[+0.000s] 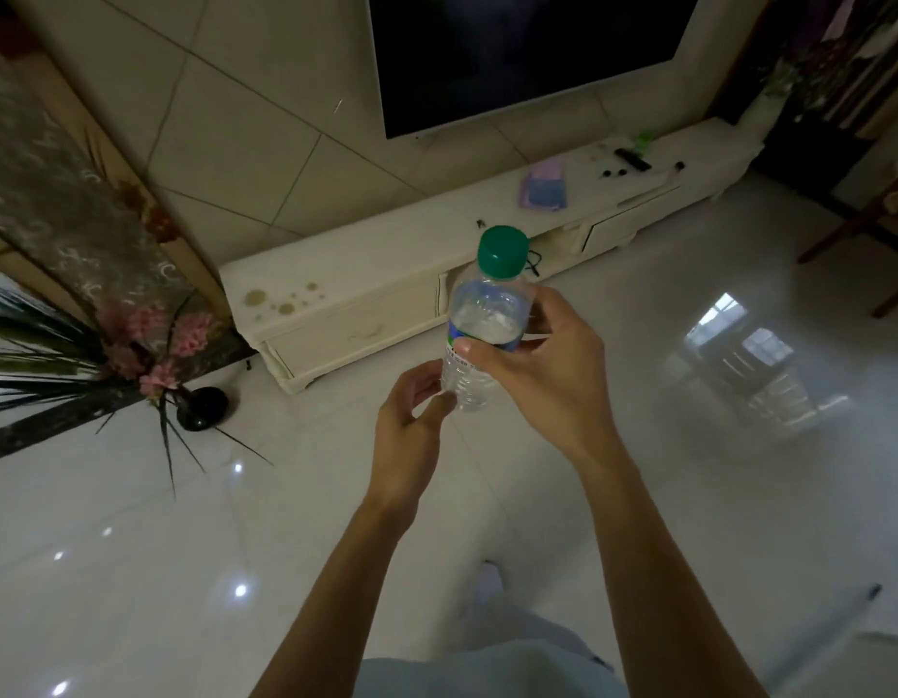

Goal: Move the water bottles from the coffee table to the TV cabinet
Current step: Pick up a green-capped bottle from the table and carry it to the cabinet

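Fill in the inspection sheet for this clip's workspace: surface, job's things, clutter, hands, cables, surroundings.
Surface: long cream TV cabinet against the tiled wall; brownish round stains at its left end; no bottles on it yet.
Job's things: one clear plastic water bottle with a green cap, upright, in the air in front of the cabinet; coffee table out of view.
Clutter: purple and blue folded cloth, black remote and small dark bits on the cabinet's right half.
Hands: right hand wraps the bottle's middle; left hand touches its lower part.
Cables: thin black cord at the cabinet's front edge.
Surroundings: dark wall-mounted TV, black vase of pink flowers, glossy white floor.
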Demonstrator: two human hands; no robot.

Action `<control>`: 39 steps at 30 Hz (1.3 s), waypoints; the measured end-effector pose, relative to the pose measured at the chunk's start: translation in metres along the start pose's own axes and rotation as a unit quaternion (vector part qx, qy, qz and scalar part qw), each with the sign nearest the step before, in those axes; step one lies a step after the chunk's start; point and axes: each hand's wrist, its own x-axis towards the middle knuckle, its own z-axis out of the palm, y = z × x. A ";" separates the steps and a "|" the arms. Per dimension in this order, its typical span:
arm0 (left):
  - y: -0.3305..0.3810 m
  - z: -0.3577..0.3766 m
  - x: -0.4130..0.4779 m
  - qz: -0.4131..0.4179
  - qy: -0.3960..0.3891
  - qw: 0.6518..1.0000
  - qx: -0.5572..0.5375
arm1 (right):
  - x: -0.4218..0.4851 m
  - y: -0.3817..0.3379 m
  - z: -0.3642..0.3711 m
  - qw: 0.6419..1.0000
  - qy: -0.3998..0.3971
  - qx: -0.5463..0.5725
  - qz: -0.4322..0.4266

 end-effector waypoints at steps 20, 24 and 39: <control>0.018 0.016 0.272 -0.055 0.080 0.991 -0.087 | 0.263 0.027 0.083 0.995 -0.081 -0.063 -0.011; 0.020 -0.007 0.352 -0.087 0.086 0.986 -0.112 | 0.329 0.016 0.131 0.986 -0.118 -0.120 -0.004; 0.032 -0.095 0.519 -0.116 0.178 0.972 -0.102 | 0.485 0.003 0.276 0.963 -0.232 -0.127 -0.041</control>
